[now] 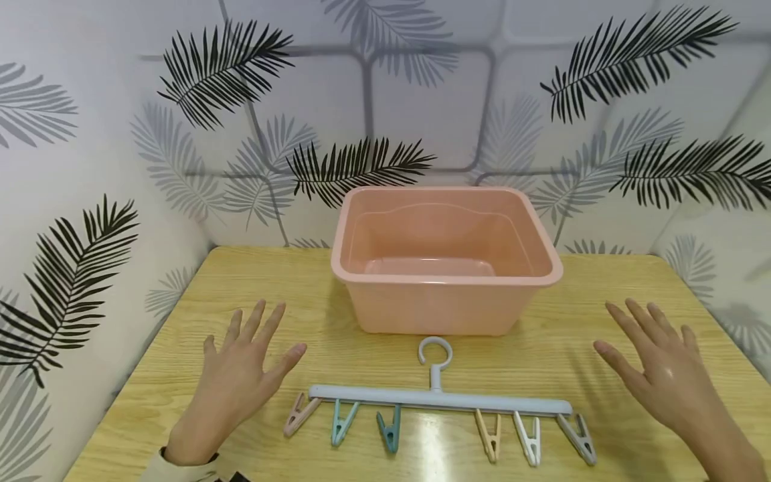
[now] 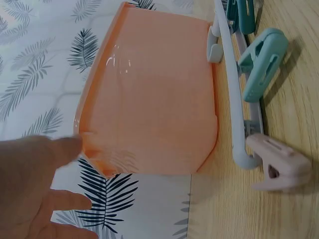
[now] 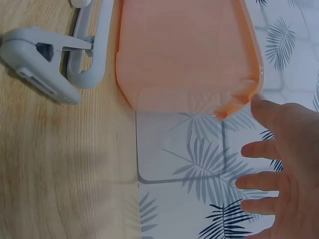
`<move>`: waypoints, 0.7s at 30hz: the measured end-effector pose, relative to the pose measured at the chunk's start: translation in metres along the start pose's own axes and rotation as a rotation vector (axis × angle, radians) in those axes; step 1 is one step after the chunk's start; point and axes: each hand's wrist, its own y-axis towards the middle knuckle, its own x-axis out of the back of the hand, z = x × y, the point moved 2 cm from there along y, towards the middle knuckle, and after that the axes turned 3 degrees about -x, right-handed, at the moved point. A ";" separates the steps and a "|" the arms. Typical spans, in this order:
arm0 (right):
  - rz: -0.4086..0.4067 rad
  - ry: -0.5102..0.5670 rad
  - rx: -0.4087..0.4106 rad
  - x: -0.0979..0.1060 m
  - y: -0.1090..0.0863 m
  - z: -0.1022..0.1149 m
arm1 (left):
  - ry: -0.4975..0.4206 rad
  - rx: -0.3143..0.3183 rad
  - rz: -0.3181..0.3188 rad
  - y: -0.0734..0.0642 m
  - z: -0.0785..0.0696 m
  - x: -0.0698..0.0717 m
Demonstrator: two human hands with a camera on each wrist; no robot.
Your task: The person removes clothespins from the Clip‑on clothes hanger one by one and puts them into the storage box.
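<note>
A pale blue clip hanger [image 1: 440, 397] lies on the table, its hook [image 1: 435, 351] toward the back. Along its bar hang several clothes pegs: a pink one [image 1: 299, 415], teal ones such as the darker peg [image 1: 390, 430], a yellow one [image 1: 490, 438], a white one [image 1: 529, 442] and a grey one [image 1: 579, 442]. Left of the hanger my left hand [image 1: 237, 378] is spread with straight fingers, holding nothing. On the other side my right hand [image 1: 665, 378] is likewise spread and holds nothing. Both hands are apart from the hanger in the head view.
Behind the hanger stands a pink plastic basin [image 1: 447, 304] with nothing visible inside. The wooden table [image 1: 253, 274] meets walls with leaf-patterned covering [image 1: 421, 100] at the back and sides.
</note>
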 end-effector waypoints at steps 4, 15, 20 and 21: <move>-0.002 0.068 0.025 -0.004 0.002 0.000 | -0.041 -0.058 -0.056 0.000 -0.004 -0.001; 0.045 0.130 0.105 -0.016 0.000 0.007 | -0.039 -0.199 -0.074 0.000 -0.013 -0.011; 0.118 0.150 0.138 -0.023 0.001 0.015 | -0.041 -0.261 -0.027 0.000 -0.015 -0.018; 0.132 0.154 0.143 -0.024 0.002 0.017 | -0.046 -0.272 -0.010 0.000 -0.016 -0.020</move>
